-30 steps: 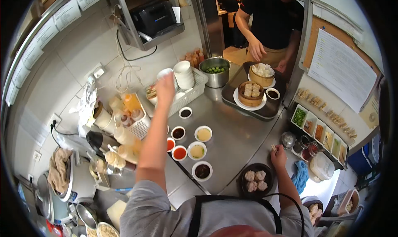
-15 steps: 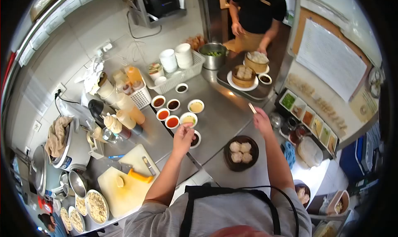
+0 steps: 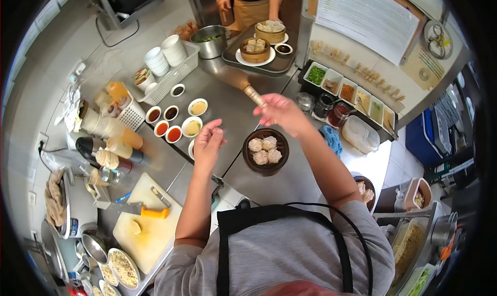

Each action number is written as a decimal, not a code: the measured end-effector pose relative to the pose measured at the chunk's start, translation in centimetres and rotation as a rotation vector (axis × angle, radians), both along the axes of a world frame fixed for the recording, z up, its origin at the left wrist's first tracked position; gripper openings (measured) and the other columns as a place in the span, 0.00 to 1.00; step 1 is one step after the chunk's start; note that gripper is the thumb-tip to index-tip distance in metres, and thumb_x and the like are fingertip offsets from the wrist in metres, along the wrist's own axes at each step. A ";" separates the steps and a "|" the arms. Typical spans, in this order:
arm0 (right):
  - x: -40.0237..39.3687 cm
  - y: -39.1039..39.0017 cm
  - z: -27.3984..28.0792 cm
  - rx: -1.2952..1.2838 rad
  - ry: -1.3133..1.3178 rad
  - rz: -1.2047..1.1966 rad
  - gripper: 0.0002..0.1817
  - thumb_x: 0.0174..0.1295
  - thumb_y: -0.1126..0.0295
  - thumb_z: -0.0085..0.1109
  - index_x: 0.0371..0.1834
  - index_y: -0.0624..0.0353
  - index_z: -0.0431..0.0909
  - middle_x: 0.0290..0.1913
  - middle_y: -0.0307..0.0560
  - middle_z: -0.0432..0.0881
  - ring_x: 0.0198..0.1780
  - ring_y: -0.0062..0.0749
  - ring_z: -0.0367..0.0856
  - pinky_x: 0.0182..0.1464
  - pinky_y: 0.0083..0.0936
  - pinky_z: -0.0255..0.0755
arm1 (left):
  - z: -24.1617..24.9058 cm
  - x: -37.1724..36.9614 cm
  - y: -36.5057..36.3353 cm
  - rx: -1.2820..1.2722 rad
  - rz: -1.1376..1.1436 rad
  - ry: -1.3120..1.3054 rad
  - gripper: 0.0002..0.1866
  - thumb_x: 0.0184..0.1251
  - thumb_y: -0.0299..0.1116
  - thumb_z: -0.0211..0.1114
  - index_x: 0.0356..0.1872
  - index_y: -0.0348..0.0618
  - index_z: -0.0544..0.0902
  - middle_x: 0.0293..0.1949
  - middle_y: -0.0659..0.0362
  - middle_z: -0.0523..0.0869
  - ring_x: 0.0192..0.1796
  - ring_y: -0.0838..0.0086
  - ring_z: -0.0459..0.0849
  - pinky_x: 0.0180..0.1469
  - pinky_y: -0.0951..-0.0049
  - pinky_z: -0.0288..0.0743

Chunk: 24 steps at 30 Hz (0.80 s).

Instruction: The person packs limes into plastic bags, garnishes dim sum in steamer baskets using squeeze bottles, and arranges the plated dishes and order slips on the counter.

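My right hand (image 3: 282, 112) pinches a short wooden clip (image 3: 253, 95) above the counter, beyond a dark round steamer basket (image 3: 251, 164). Several pale dumplings (image 3: 265, 150) lie in that basket. My left hand (image 3: 208, 146) hovers left of the basket, its fingers loosely bent and apart, with nothing visible in it. Beside it is a small white bowl of pale yellow sauce (image 3: 192, 126), and another white bowl (image 3: 191, 150) is partly hidden behind the hand. More sauce bowls, with red sauce (image 3: 174, 134) and dark sauce (image 3: 171, 112), stand further left.
Across the counter, a person's hand (image 3: 274, 17) is by a tray (image 3: 233, 55) bearing bamboo steamers (image 3: 255, 51). Squeeze bottles (image 3: 119, 148), a cutting board (image 3: 147, 244) and a yellow-handled knife (image 3: 155, 213) are left. Topping containers (image 3: 347, 91) and a blue cloth (image 3: 330, 138) are right.
The view has shifted right, so the counter's contents appear further left. My right hand has brought the clip inward, past the dumpling basket. My left hand has come away from the yellow sauce bowl, its fingers loosening.
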State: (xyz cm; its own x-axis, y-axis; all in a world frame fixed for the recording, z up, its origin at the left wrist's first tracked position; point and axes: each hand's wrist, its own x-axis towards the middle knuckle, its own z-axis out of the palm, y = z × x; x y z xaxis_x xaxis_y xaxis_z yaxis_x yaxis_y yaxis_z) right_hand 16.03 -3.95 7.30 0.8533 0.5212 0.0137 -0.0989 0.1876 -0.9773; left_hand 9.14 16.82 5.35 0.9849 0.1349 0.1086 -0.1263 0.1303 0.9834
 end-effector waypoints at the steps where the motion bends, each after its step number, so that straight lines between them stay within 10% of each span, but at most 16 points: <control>1: -0.5 0.3 -0.1 -0.113 -0.038 0.058 0.16 0.54 0.71 0.52 0.46 0.62 0.67 0.35 0.42 0.76 0.28 0.17 0.72 0.29 0.13 0.68 | 0.2 0.2 -0.6 -0.008 0.000 -0.023 0.10 0.58 0.32 0.54 0.39 0.40 0.73 0.27 0.66 0.74 0.23 0.85 0.71 0.25 0.87 0.63; 4: -2.4 1.1 0.7 -0.475 -0.282 0.161 0.13 0.53 0.70 0.54 0.41 0.62 0.69 0.32 0.40 0.76 0.28 0.15 0.72 0.28 0.12 0.67 | -0.5 1.0 -2.4 0.003 -0.061 -0.102 0.07 0.58 0.31 0.54 0.35 0.40 0.73 0.25 0.65 0.74 0.21 0.85 0.68 0.24 0.87 0.61; 10: -0.3 -0.7 -2.7 0.022 0.162 0.031 0.15 0.52 0.65 0.56 0.37 0.63 0.71 0.28 0.37 0.75 0.26 0.15 0.70 0.25 0.13 0.66 | -2.1 0.8 -6.2 -0.101 0.020 -0.055 0.04 0.58 0.28 0.55 0.32 0.39 0.72 0.24 0.64 0.74 0.24 0.83 0.72 0.28 0.85 0.67; 13: 1.5 -4.2 -1.4 -0.383 -0.060 -0.073 0.13 0.52 0.63 0.55 0.36 0.59 0.75 0.28 0.38 0.76 0.27 0.19 0.72 0.28 0.15 0.68 | -3.3 0.8 -7.2 -0.092 -0.075 -0.100 0.11 0.59 0.27 0.50 0.43 0.40 0.68 0.35 0.60 0.74 0.33 0.79 0.75 0.33 0.83 0.68; 14: 3.9 -6.3 -3.0 -0.637 -0.689 -0.300 0.11 0.50 0.64 0.56 0.33 0.59 0.77 0.26 0.41 0.78 0.28 0.23 0.75 0.31 0.19 0.69 | -3.7 0.7 -7.0 -0.085 -0.080 -0.109 0.13 0.59 0.27 0.50 0.46 0.41 0.66 0.38 0.59 0.73 0.34 0.79 0.75 0.34 0.82 0.68; 19: 12.6 -21.1 -1.6 -1.233 -0.514 -1.074 0.09 0.49 0.66 0.51 0.31 0.56 0.76 0.32 0.51 0.77 0.34 0.43 0.76 0.36 0.33 0.69 | -6.2 0.4 -1.7 0.024 0.032 0.093 0.14 0.58 0.30 0.52 0.46 0.43 0.67 0.39 0.62 0.72 0.33 0.80 0.74 0.32 0.83 0.67; 24: 15.6 -26.8 -1.4 -1.533 -0.600 -1.205 0.07 0.49 0.67 0.49 0.29 0.57 0.74 0.33 0.51 0.76 0.35 0.46 0.75 0.37 0.37 0.69 | -7.7 -1.3 0.5 0.013 0.155 0.183 0.10 0.58 0.31 0.54 0.41 0.44 0.69 0.31 0.65 0.73 0.29 0.82 0.74 0.28 0.84 0.65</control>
